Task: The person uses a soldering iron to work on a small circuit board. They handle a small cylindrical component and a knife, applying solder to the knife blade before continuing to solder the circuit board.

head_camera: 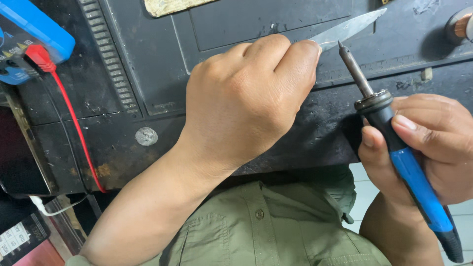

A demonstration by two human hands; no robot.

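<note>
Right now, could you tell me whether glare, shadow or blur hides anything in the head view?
Head view: even daylight, sharp on both hands; the left hand throws a soft shadow on the dark bench; mild sheen on the blade; the soldering iron in the right hand is crisp, with no visible blur.

My L hand (246,98) sits center frame, back to the cam, fingers curled into a tight fist w/ knuckles up and thumb side toward the R, forearm running bare down to the lower L. My R hand (423,143) is at the R edge, palm turned inward, thumb across the top and fingers wrapped under, grip closed. Hands near, not touching.
</note>
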